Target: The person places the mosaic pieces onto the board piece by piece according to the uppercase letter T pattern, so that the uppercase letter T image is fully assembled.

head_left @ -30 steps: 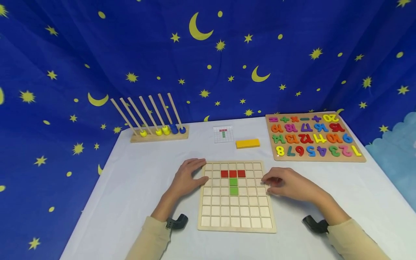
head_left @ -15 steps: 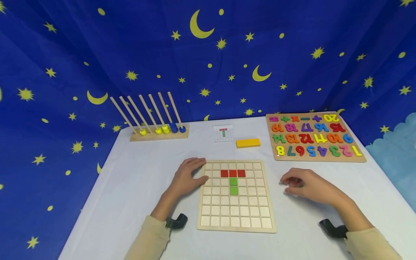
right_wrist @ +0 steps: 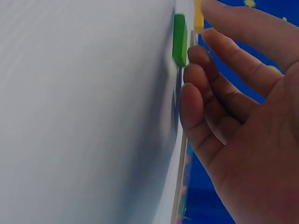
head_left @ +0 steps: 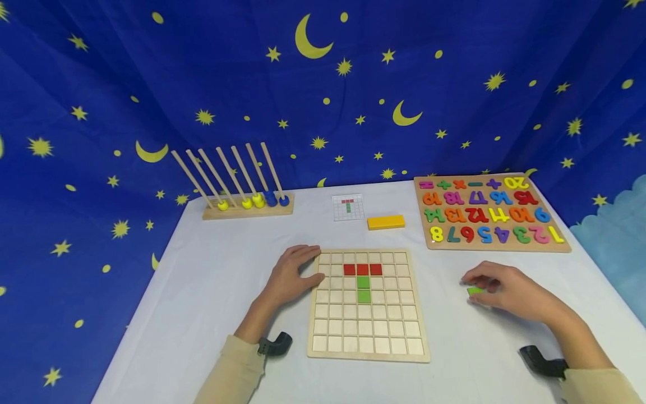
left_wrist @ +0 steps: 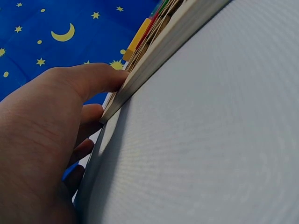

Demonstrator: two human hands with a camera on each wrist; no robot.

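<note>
A wooden grid board (head_left: 368,357) lies in the middle of the table in the head view. Three red tiles (head_left: 362,270) form a row near its far side, with two green tiles (head_left: 363,296) below the middle one. My left hand (head_left: 287,278) rests at the board's far left corner, thumb on the frame, fingers relaxed along the edge. To the right of the board my right hand (head_left: 504,286) hovers low, loosely curved, over a loose green tile (head_left: 475,291). In the right wrist view the tile (right_wrist: 180,41) lies on the table just beyond the fingertips, with a small gap.
A pattern card (head_left: 348,207) with a red and green T lies behind the board, next to a yellow bar (head_left: 386,223). A number puzzle (head_left: 497,248) sits at the back right. The peg stand (head_left: 248,213) with beads is at the back left.
My right hand has moved right, away from the board's right edge, and the loose green tile now shows between its thumb and fingers. The left hand has stayed in place.
</note>
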